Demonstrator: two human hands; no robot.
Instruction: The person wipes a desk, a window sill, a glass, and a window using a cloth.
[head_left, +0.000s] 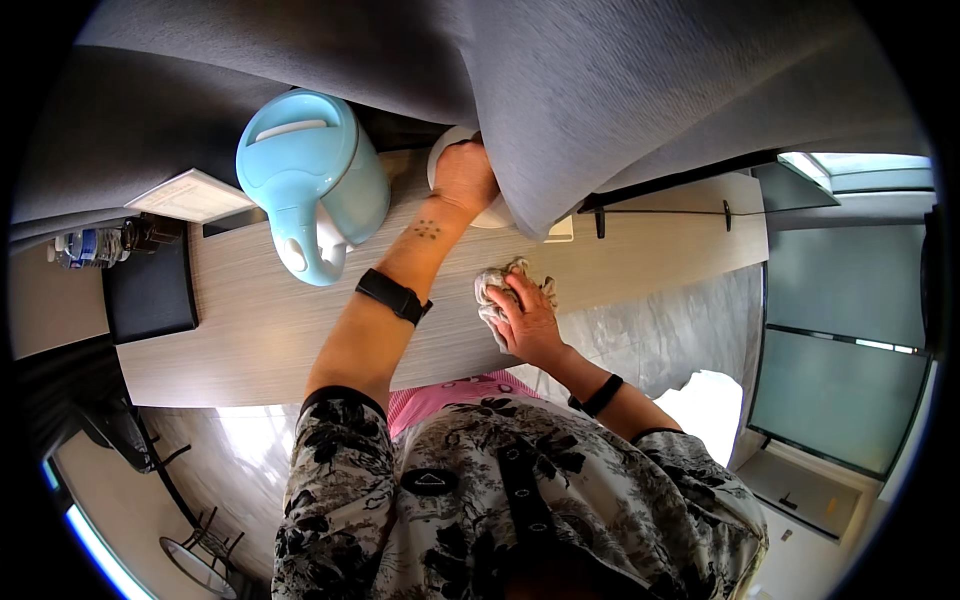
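Note:
My left hand (463, 176) reaches to the back of the wood-grain desk (255, 300), over a round white object (444, 150) beside the grey curtain (570, 112). Its fingers are bent and partly hidden, so its hold cannot be told. Under my right hand (529, 319) a crumpled, patterned cloth (495, 289) lies pressed on the desk, near its front edge. A light-blue electric kettle (330, 172) stands left of my left forearm, its handle towards me.
Left of the kettle are a white card with writing (191, 196), a black tray (150, 289) and plastic bottles (90, 247). The curtain hangs over the desk's back edge. A cable with black clips (664, 212) runs at the right. Frosted glass panels (836, 397) stand farther right.

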